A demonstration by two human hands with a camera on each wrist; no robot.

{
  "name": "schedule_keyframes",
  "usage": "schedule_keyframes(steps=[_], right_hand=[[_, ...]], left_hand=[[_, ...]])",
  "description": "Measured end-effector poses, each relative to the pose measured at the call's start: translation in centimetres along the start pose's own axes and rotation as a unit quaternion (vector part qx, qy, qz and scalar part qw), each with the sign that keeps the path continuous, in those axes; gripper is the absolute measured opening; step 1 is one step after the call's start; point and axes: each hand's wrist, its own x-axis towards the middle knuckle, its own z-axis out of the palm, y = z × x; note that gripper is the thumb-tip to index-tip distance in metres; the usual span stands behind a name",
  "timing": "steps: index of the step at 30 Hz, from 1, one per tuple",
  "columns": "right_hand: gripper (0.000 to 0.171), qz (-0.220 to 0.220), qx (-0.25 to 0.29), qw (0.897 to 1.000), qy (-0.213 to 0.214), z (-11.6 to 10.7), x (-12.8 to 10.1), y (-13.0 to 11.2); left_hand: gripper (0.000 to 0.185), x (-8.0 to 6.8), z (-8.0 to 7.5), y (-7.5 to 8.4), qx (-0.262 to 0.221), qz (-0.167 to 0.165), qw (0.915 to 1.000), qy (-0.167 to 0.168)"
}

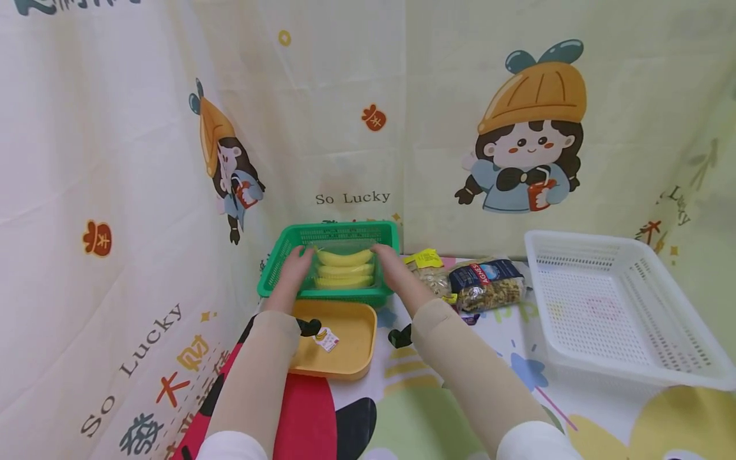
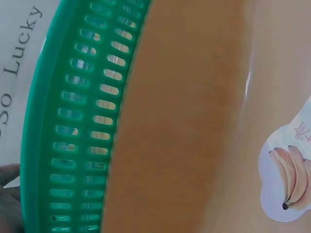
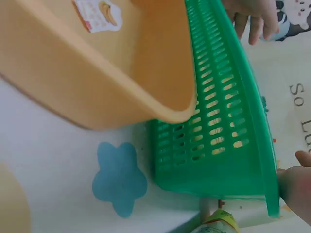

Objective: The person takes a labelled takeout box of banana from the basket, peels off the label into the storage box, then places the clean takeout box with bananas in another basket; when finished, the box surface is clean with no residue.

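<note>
Both hands are inside the green basket (image 1: 330, 237), w/ the left hand (image 1: 295, 265) and right hand (image 1: 389, 263) clamped on either end of the clear banana pack (image 1: 345, 268). Judging by that, the pack is in but not let go yet; hands have to come out. Tight spot: curtain right behind, orange tray (image 1: 339, 345) touching the basket's near wall, snack bags (image 1: 477, 284) just beside. Open room is on the right, toward the white basket (image 1: 621, 306) on the worktop.

We see a table covered with a cartoon-printed cloth (image 1: 437, 409), bearing a green slotted plastic basket (image 1: 299, 237), an orange plastic tray (image 1: 356, 345), two food packets (image 1: 485, 284) and a white perforated plastic basket (image 1: 609, 306)
</note>
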Motion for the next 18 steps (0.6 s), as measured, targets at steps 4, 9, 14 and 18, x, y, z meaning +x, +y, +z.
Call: schedule_keyframes(steps=[4, 9, 14, 18], right_hand=[[0.052, -0.033, 0.016, 0.999, 0.003, -0.9, -0.8, 0.4], [0.050, -0.060, 0.029, 0.998, -0.011, -2.8, -2.6, 0.0], [0.051, -0.082, 0.020, 0.996, -0.019, -5.2, -4.6, -0.7], [0.049, -0.088, -0.067, 0.994, 0.002, -7.6, -6.0, -0.4]], left_hand=[[0.067, -0.2, 0.1, 0.1, 0.015, 0.027, 0.9994, 0.012], [0.058, -0.8, 0.3, 1.0, 0.041, 0.083, 0.9956, 0.017], [0.056, -2.4, 0.4, 2.1, 0.070, 0.133, 0.9886, 0.007], [0.057, -4.1, 0.7, 3.2, 0.094, 0.171, 0.9807, -0.010]])
